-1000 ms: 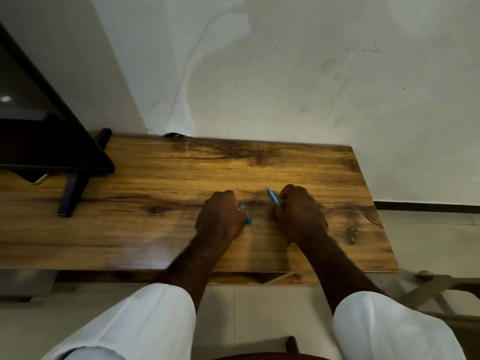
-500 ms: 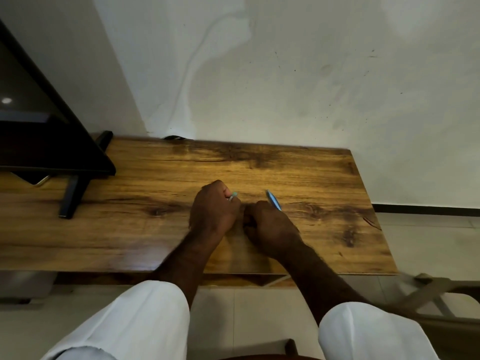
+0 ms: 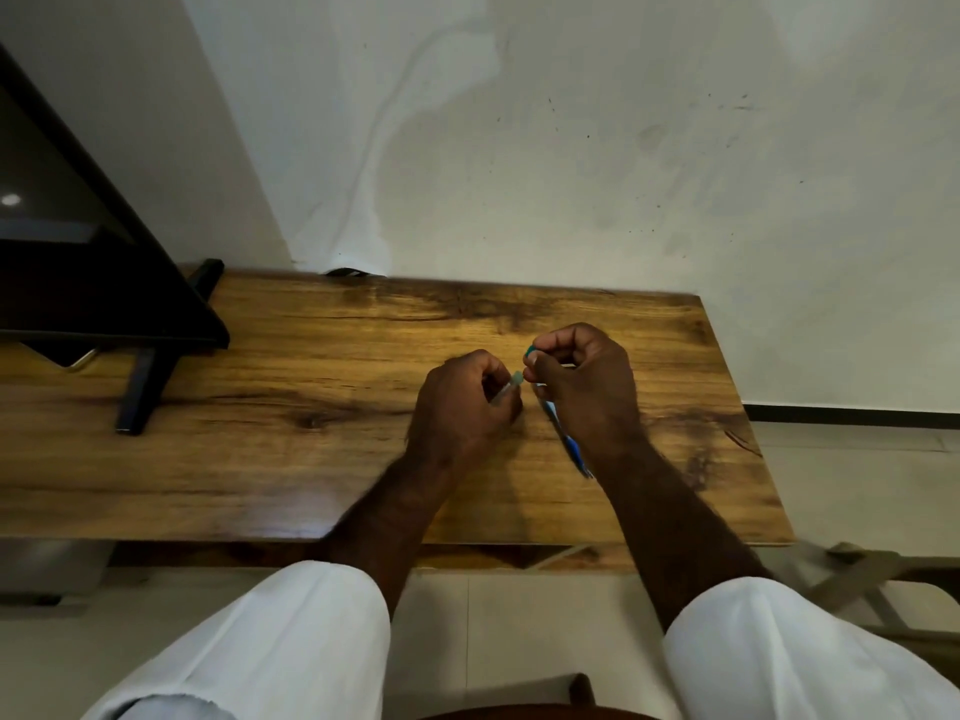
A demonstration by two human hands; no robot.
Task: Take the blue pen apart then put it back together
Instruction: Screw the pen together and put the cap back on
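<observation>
Wood-grain worktop (image 3: pixel 291 459) crosses the middle of the frame and ends at the stained white wall (image 3: pixel 571 148) above. A black screen (image 3: pixel 78 262) on its foot (image 3: pixel 145 387) takes up the left side, well apart from the hands. Centre-right, the left grip (image 3: pixel 462 413) pinches a pale refill (image 3: pixel 511 384). The right grip (image 3: pixel 587 387) pinches a teal piece (image 3: pixel 531 350), with the blue pen barrel (image 3: pixel 569 444) jutting down below its palm. The worktop's right edge lies near the right wrist, and its lower edge runs under both forearms.
</observation>
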